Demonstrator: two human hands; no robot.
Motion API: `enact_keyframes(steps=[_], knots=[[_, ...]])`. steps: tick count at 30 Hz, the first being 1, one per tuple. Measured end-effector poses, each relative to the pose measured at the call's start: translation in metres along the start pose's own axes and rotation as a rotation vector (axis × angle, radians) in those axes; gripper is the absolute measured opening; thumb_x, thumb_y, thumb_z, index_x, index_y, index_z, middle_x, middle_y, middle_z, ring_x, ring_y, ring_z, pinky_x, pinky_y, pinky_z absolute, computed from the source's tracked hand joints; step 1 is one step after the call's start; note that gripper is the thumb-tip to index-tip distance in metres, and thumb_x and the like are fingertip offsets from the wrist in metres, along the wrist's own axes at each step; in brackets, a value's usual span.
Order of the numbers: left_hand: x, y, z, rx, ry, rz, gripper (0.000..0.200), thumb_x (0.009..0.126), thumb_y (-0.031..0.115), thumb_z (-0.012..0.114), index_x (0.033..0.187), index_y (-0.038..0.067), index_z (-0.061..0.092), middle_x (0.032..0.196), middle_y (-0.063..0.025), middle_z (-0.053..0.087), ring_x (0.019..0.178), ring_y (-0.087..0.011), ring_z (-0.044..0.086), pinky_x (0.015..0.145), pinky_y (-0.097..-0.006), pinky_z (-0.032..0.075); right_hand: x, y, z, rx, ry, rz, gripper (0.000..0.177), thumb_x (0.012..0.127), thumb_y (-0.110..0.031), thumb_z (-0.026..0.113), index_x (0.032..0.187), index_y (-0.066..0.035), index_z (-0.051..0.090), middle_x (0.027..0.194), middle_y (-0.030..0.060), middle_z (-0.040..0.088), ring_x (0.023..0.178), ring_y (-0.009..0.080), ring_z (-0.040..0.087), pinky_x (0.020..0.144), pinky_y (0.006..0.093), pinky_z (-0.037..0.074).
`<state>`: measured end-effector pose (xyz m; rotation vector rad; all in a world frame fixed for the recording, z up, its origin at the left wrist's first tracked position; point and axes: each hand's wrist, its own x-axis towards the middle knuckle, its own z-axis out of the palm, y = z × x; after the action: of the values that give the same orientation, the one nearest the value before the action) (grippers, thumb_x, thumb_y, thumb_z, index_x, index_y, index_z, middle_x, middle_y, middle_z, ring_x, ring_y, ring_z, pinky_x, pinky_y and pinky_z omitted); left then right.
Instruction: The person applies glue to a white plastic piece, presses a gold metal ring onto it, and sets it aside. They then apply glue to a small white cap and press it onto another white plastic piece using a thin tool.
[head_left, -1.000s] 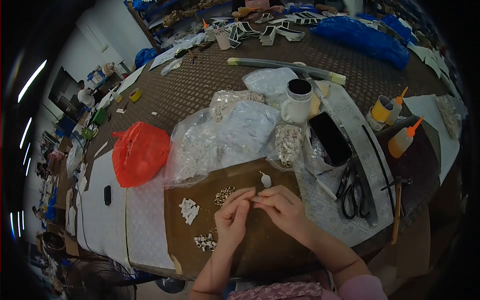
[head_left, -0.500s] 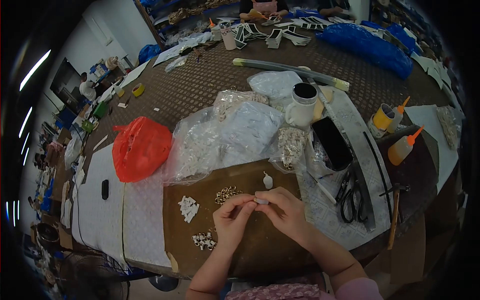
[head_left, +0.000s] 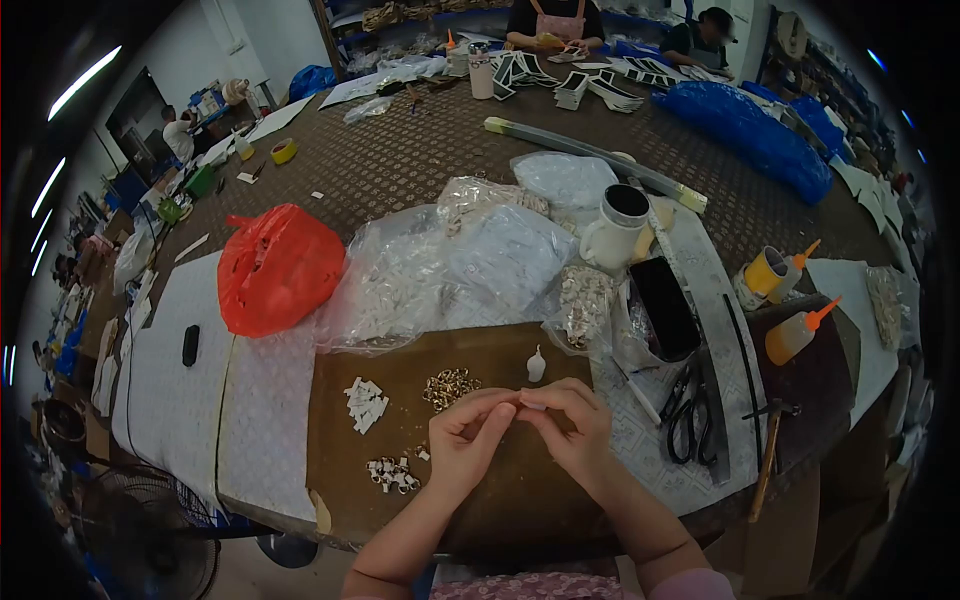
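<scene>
My left hand (head_left: 468,440) and my right hand (head_left: 572,425) meet at the fingertips over the brown mat (head_left: 420,350). Both are closed in a pinch on a small whitish piece (head_left: 530,404), mostly hidden by the fingers. Just beyond them stands a small white bottle (head_left: 536,364) with a pointed tip. Gold metal rings (head_left: 450,388) are heaped beside my left hand. Further left are a pile of white strips (head_left: 367,404) and a group of white pieces with metal rings (head_left: 393,474).
Clear bags (head_left: 400,280), a red bag (head_left: 278,270) and a white mug (head_left: 613,232) stand beyond the mat. On the right are a phone (head_left: 664,308), black scissors (head_left: 688,420), a hammer (head_left: 768,455) and a glue bottle (head_left: 790,338). Two people sit across the table.
The camera view has shifted, showing more of the people at the far side. My hands stay together, and the whitish piece between the fingertips is now more covered.
</scene>
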<state>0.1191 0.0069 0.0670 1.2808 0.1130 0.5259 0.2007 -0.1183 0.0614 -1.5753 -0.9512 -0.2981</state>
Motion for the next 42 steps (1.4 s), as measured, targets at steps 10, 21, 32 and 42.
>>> enact_keyframes(steps=[10,21,32,42], knots=[[-0.002,-0.009,-0.002,0.023,0.009,0.041,0.011,0.083,-0.003,0.065,0.093,-0.004,0.068,0.095,-0.0105,0.066,0.086,-0.0136,0.062,0.075,-0.0242,0.049,-0.007,0.003,0.007,-0.037,0.028,-0.08,0.024,0.071,0.004,0.075,0.091,-0.002,0.064,0.082,0.0086,0.064,0.071,0.0187,0.062,0.059,0.0262,0.05],[0.003,-0.007,-0.007,0.212,-0.031,0.136,0.007,0.08,0.0,0.068,0.087,0.0,0.069,0.087,-0.008,0.066,0.083,-0.014,0.06,0.075,-0.0253,0.047,-0.011,0.004,0.008,0.042,0.035,0.009,0.026,0.07,0.005,0.075,0.092,-0.002,0.064,0.077,0.0071,0.063,0.068,0.0155,0.061,0.058,0.0237,0.049],[0.007,-0.001,-0.011,0.453,-0.066,0.235,0.009,0.083,0.003,0.065,0.092,0.003,0.067,0.091,-0.0077,0.063,0.087,-0.014,0.059,0.076,-0.0276,0.047,-0.021,0.009,0.009,0.665,-0.019,0.44,0.022,0.079,0.006,0.068,0.098,0.0,0.058,0.088,0.0048,0.061,0.076,0.0098,0.059,0.066,0.022,0.05],[-0.002,-0.002,-0.002,-0.112,0.026,-0.117,0.017,0.087,-0.001,0.061,0.104,-0.003,0.064,0.1,-0.0076,0.065,0.091,-0.0115,0.062,0.082,-0.0246,0.05,-0.021,0.008,0.012,0.438,0.051,0.344,0.025,0.078,0.004,0.07,0.099,0.0,0.057,0.092,0.0053,0.062,0.082,0.0098,0.061,0.071,0.023,0.053]])
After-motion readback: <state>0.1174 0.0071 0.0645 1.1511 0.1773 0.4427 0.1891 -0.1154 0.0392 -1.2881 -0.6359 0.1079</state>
